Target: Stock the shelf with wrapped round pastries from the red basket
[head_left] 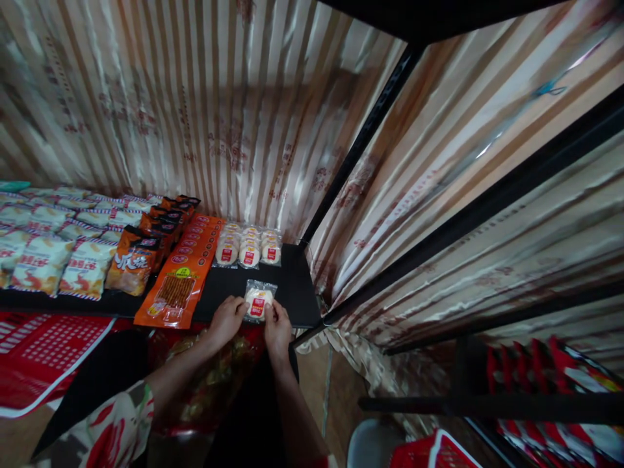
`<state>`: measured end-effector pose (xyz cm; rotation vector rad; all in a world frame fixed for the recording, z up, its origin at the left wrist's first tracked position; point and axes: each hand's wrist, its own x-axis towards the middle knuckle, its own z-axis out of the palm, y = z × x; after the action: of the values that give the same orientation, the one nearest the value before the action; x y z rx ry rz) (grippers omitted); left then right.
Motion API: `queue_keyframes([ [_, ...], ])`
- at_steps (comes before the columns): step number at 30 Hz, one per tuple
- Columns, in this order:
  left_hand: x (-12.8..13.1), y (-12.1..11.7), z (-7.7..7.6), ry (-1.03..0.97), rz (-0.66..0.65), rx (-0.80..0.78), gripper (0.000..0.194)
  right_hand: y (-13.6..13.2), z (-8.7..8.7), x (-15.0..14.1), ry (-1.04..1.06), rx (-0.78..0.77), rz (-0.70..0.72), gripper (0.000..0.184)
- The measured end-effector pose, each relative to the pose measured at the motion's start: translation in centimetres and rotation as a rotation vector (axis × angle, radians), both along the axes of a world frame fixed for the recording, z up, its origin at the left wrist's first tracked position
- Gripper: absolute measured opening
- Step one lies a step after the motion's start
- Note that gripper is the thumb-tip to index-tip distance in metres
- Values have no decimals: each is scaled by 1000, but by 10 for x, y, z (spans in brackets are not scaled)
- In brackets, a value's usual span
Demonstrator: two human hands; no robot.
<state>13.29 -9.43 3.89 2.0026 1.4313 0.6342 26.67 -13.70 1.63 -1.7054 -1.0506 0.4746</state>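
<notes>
A round white rice cracker pack (257, 303) in clear wrap with a red label is pinched between my two hands, above the front of the black shelf (301, 286). My left hand (229, 320) grips its left edge, fingers closed. On the opposite edge, my right hand (277, 325) holds it with thumb and fingers. Behind it, several matching packs (249, 253) lie in three short columns. Just left of those, a long orange snack bag (180, 286) with brown sticks showing through its window lies flat.
Orange-black snack bags (130, 263) and white snack bags (82, 268) fill the shelf's left. A red basket (43, 357) is below them. Black posts (361, 143) and a striped curtain (234, 97) stand behind. Red packages (536, 370) and another red basket (433, 452) are at lower right.
</notes>
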Motion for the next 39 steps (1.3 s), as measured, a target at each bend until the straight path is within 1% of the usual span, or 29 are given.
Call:
queue_keyframes([
  [4,14,9,4,103,43,-33,30,13,-2,15,-84,-52,-4,37],
  [9,29,21,5,148,33,-50,29,29,-5,30,-114,-110,21,37],
  [13,39,32,0,102,47,-44,25,43,-6,40,-131,-100,27,37],
  [17,48,40,-6,21,64,-19,32,56,-7,49,-135,-72,12,35],
  [22,60,46,-11,-27,72,-9,40,73,-12,60,-140,-64,7,34],
  [28,71,52,-13,-47,50,45,41,92,-16,69,-187,-86,-38,34],
  [32,76,56,-16,-13,0,112,42,104,-16,73,-229,-103,-66,32],
  [35,80,59,-17,34,-42,160,41,113,-15,78,-218,-122,-62,33],
  [39,85,63,-20,44,-88,189,45,122,-17,80,-205,-111,-73,34],
])
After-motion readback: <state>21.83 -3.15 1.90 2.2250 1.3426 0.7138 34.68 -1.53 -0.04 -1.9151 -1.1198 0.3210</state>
